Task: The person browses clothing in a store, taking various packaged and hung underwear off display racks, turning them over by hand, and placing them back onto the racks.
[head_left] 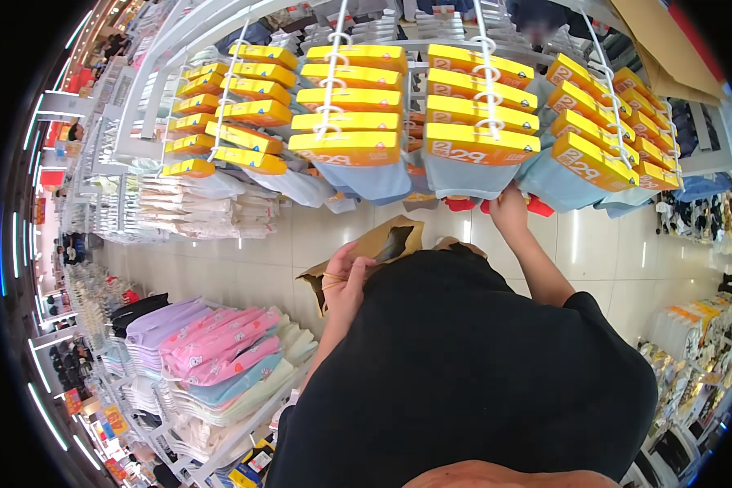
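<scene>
Close to my body, my left hand (pixel 346 281) is at an open brown cardboard box (pixel 394 237), its fingers curled at the edge. A thin yellowish band circles that hand. My right hand (pixel 508 210) is stretched forward, under a row of hanging packs. Its fingers are bent and partly hidden at the lower edge of a light blue garment (pixel 472 177). Red items (pixel 540 206) show right beside it. Above it hang yellow and orange cardboard headers (pixel 481 145) printed with "29", on a white hook (pixel 490 98).
More yellow-headed packs (pixel 346 148) hang on hooks to both sides. Folded pink garments (pixel 220 346) are stacked on a rack at lower left. Pale garments (pixel 207 207) hang at left. A large cardboard piece (pixel 671 53) sits at upper right. Tiled floor (pixel 256 272) lies below.
</scene>
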The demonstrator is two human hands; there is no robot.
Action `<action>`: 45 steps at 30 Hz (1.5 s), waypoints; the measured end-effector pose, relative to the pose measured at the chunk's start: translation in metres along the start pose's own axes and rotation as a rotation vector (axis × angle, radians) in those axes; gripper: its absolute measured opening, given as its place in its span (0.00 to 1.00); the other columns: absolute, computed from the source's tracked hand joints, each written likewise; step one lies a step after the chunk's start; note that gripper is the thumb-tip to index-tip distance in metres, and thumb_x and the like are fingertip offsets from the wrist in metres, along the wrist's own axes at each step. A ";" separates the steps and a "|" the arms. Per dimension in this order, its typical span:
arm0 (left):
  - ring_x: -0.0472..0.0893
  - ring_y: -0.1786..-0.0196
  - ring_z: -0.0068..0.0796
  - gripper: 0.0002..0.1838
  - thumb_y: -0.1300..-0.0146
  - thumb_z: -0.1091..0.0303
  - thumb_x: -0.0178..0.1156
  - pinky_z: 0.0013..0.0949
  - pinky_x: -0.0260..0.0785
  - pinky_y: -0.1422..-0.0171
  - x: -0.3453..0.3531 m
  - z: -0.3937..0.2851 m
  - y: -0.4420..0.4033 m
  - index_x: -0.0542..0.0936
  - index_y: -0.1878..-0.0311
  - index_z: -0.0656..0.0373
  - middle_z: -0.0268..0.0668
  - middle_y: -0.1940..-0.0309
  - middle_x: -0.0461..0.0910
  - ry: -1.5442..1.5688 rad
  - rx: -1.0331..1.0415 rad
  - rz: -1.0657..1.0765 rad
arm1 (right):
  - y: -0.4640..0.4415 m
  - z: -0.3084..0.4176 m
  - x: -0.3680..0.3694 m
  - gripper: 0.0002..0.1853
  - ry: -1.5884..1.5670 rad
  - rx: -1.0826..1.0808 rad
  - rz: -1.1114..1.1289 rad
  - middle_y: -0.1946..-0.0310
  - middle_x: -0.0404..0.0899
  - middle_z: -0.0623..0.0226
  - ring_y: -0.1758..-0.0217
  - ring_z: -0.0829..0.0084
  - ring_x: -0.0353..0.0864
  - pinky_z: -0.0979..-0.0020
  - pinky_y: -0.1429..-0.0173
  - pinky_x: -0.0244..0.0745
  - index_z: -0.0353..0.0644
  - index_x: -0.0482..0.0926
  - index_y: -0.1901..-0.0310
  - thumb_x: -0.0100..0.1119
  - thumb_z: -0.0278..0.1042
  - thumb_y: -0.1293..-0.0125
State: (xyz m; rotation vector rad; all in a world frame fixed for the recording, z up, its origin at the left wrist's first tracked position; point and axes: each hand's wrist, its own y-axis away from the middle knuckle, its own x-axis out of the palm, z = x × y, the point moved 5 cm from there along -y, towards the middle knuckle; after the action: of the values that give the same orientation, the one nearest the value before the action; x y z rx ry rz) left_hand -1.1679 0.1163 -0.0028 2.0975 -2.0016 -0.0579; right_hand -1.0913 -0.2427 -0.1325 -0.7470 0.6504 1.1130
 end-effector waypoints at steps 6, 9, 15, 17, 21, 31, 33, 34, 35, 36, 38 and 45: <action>0.70 0.72 0.08 0.18 0.31 0.76 0.54 0.14 0.58 0.69 -0.067 -0.008 -0.005 0.70 0.39 0.61 0.34 0.64 0.82 0.055 0.004 0.022 | 0.060 0.006 0.075 0.33 -0.402 0.579 0.503 0.48 0.76 0.41 0.48 0.55 0.81 0.63 0.46 0.75 0.24 0.68 0.44 0.66 0.45 0.41; 0.70 0.72 0.08 0.17 0.31 0.76 0.54 0.14 0.58 0.69 -0.095 -0.010 -0.007 0.71 0.39 0.62 0.33 0.65 0.81 0.061 0.017 0.069 | 0.035 0.099 0.067 0.34 -0.290 0.154 0.311 0.43 0.73 0.44 0.44 0.52 0.78 0.61 0.43 0.73 0.31 0.68 0.40 0.66 0.44 0.43; 0.78 0.64 0.16 0.18 0.31 0.76 0.54 0.19 0.69 0.58 -0.144 -0.007 -0.009 0.70 0.39 0.63 0.34 0.65 0.80 0.068 0.041 0.101 | -0.035 0.168 0.075 0.34 -0.056 0.063 0.274 0.41 0.72 0.46 0.40 0.48 0.73 0.59 0.37 0.69 0.39 0.66 0.37 0.61 0.48 0.41; 0.79 0.62 0.19 0.18 0.31 0.77 0.54 0.22 0.70 0.54 -0.163 -0.005 -0.011 0.70 0.39 0.63 0.34 0.66 0.80 0.037 0.063 0.118 | -0.042 0.196 0.067 0.30 0.033 0.090 0.298 0.40 0.73 0.48 0.39 0.51 0.74 0.61 0.36 0.68 0.41 0.71 0.39 0.62 0.45 0.41; 0.78 0.63 0.17 0.17 0.31 0.77 0.54 0.21 0.70 0.56 -0.188 0.001 -0.013 0.70 0.39 0.64 0.34 0.66 0.80 0.032 0.049 0.146 | -0.043 0.187 0.090 0.30 0.174 -0.055 0.272 0.40 0.73 0.49 0.39 0.52 0.74 0.61 0.36 0.68 0.43 0.71 0.39 0.62 0.46 0.41; 0.75 0.67 0.15 0.18 0.32 0.77 0.55 0.19 0.69 0.64 -0.176 -0.013 -0.022 0.70 0.40 0.64 0.35 0.64 0.79 0.009 0.074 0.279 | 0.001 0.165 0.054 0.26 0.197 0.142 0.330 0.53 0.82 0.51 0.50 0.55 0.82 0.61 0.45 0.76 0.42 0.78 0.45 0.62 0.50 0.39; 0.75 0.69 0.14 0.18 0.32 0.77 0.55 0.19 0.69 0.67 -0.165 -0.017 -0.025 0.70 0.40 0.64 0.36 0.62 0.79 0.012 0.065 0.284 | 0.008 0.158 0.049 0.25 0.085 0.172 0.424 0.57 0.84 0.54 0.53 0.58 0.83 0.62 0.47 0.76 0.44 0.79 0.46 0.65 0.50 0.42; 0.74 0.70 0.14 0.18 0.32 0.77 0.55 0.18 0.69 0.68 -0.159 -0.020 -0.027 0.70 0.40 0.64 0.36 0.61 0.79 0.018 0.064 0.276 | 0.014 0.185 0.026 0.22 0.108 0.133 0.390 0.61 0.84 0.57 0.57 0.61 0.84 0.62 0.50 0.76 0.45 0.81 0.50 0.67 0.48 0.43; 0.74 0.71 0.14 0.18 0.32 0.77 0.55 0.18 0.69 0.70 -0.154 -0.022 -0.027 0.70 0.40 0.64 0.36 0.60 0.79 0.021 0.063 0.269 | 0.020 0.179 0.026 0.22 0.105 0.152 0.447 0.62 0.84 0.58 0.58 0.60 0.83 0.63 0.51 0.76 0.45 0.82 0.50 0.68 0.48 0.44; 0.75 0.71 0.14 0.18 0.33 0.77 0.55 0.18 0.69 0.69 -0.149 -0.024 -0.028 0.70 0.40 0.64 0.36 0.58 0.79 0.012 0.077 0.273 | 0.026 0.172 0.026 0.23 0.101 0.168 0.506 0.62 0.84 0.58 0.59 0.60 0.83 0.63 0.52 0.76 0.45 0.82 0.50 0.68 0.48 0.44; 0.75 0.71 0.14 0.19 0.33 0.78 0.56 0.19 0.70 0.68 -0.139 -0.023 -0.029 0.70 0.40 0.64 0.38 0.54 0.78 -0.003 0.105 0.276 | 0.036 0.167 0.026 0.21 -0.056 0.067 0.644 0.65 0.84 0.62 0.63 0.67 0.82 0.68 0.55 0.75 0.42 0.82 0.52 0.70 0.44 0.45; 0.80 0.68 0.17 0.33 0.39 0.83 0.59 0.21 0.74 0.65 -0.077 -0.019 -0.034 0.61 0.31 0.59 0.42 0.41 0.71 -0.108 0.079 0.435 | 0.077 0.198 -0.034 0.18 -0.780 0.166 0.807 0.64 0.82 0.72 0.62 0.82 0.76 0.75 0.55 0.72 0.36 0.80 0.54 0.71 0.35 0.43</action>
State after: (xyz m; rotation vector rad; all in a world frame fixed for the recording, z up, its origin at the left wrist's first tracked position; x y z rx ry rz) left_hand -1.1351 0.1962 -0.0015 1.6847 -2.5156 -0.0156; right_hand -1.1565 -0.0832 -0.0032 0.1683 0.3486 1.9083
